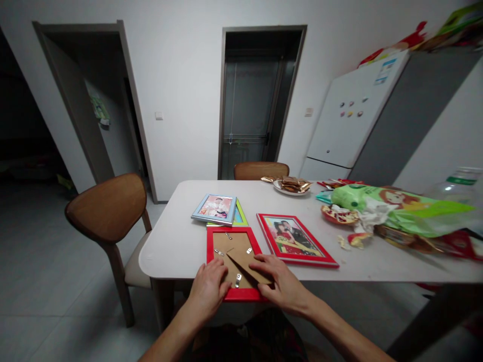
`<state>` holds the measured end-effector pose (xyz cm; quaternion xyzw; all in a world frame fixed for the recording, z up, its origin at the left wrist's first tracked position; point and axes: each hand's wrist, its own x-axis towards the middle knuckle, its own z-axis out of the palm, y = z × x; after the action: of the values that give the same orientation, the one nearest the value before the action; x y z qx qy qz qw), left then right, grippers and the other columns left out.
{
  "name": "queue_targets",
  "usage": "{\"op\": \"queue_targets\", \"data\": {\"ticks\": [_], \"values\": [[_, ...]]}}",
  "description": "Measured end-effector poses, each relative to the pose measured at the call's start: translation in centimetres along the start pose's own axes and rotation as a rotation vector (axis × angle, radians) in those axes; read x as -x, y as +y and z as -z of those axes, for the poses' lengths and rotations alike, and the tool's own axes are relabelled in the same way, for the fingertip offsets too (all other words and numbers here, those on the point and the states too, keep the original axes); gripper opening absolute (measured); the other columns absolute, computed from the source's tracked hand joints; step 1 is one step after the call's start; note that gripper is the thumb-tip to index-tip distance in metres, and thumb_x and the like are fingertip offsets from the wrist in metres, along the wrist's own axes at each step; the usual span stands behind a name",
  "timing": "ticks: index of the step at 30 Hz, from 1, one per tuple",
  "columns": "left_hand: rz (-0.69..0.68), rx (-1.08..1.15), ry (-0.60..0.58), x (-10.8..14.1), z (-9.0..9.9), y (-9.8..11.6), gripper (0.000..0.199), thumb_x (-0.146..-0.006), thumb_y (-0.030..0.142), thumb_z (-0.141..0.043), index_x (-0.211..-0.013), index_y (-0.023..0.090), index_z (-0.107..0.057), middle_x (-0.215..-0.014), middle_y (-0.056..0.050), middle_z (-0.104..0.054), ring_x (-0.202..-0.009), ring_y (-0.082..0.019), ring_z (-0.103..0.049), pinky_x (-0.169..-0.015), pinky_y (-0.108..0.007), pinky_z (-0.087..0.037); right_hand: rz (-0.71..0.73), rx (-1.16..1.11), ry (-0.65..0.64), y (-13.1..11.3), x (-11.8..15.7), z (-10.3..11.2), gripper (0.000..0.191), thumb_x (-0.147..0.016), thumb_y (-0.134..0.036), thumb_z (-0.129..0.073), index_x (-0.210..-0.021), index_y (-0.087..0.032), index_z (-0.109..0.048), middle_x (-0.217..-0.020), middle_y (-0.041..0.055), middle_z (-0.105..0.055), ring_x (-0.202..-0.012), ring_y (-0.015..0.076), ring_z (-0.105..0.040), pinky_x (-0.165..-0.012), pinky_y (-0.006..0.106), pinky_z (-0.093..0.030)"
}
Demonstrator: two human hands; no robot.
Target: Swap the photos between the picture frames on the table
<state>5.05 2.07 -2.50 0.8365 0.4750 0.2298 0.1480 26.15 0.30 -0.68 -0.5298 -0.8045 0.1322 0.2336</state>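
Note:
A red picture frame (212,251) lies face down at the near table edge, its brown backboard (236,239) and small metal clips showing. My left hand (207,284) grips its left side, the fingers resting on the backboard's edge. On the other side my right hand (281,281) has its fingers and thumb closed on the brown stand flap (251,266), which is tilted up from the backboard. Close by on the right is a second red picture frame (298,241), photo side up. Beyond the held frame, a light blue picture frame (216,208) overlaps a green picture frame (241,213).
The white table (166,251) carries a plate (279,190) of brown packets, an opened pomegranate (339,215), peel pieces (358,240) and a green plastic bag (411,206) on the right. A wooden chair (109,211) stands left, another chair (261,170) behind.

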Motion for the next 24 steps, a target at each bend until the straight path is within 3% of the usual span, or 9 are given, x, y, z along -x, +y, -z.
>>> {"op": "queue_targets", "data": {"ticks": [3,9,16,24], "values": [[0.023,0.005,-0.049,0.1,0.5,0.2,0.028,-0.075,0.026,-0.051,-0.102,0.018,-0.054,-0.123,-0.010,-0.048,-0.116,-0.024,-0.039,-0.097,-0.045,-0.028,0.017,0.045,-0.011,0.1,0.0,-0.5,0.046,-0.059,-0.021,-0.050,-0.105,-0.019,-0.057,-0.116,0.0096,-0.049,-0.105,0.0227,-0.043,-0.092,0.037,-0.030],[-0.047,0.010,-0.095,0.7,0.6,-0.4,0.060,-0.060,0.045,-0.065,-0.110,0.017,-0.050,-0.126,-0.013,-0.044,-0.117,-0.027,-0.037,-0.097,-0.045,-0.028,0.051,0.067,-0.036,0.5,0.0,-0.5,0.041,-0.064,-0.027,-0.052,-0.105,-0.022,-0.057,-0.118,0.0087,-0.047,-0.107,0.0227,-0.041,-0.092,0.038,-0.029],[-0.068,-0.021,-0.071,0.5,0.2,-0.8,0.056,-0.056,0.043,-0.068,-0.104,0.018,-0.053,-0.123,-0.012,-0.048,-0.113,-0.027,-0.042,-0.094,-0.043,-0.032,-0.054,0.246,0.035,1.1,-3.1,-0.9,0.036,-0.078,-0.032,-0.040,-0.108,-0.019,-0.055,-0.108,0.0095,-0.051,-0.097,0.0201,-0.044,-0.085,0.033,-0.031],[-0.045,-0.038,-0.059,0.7,0.4,-0.3,0.054,-0.057,0.040,-0.069,-0.102,0.016,-0.053,-0.122,-0.012,-0.048,-0.113,-0.026,-0.042,-0.095,-0.042,-0.032,-0.137,0.326,0.079,1.2,-4.8,-2.1,0.029,-0.081,-0.029,-0.036,-0.079,-0.013,-0.060,-0.091,0.0091,-0.050,-0.086,0.0166,-0.045,-0.080,0.026,-0.031]]}}
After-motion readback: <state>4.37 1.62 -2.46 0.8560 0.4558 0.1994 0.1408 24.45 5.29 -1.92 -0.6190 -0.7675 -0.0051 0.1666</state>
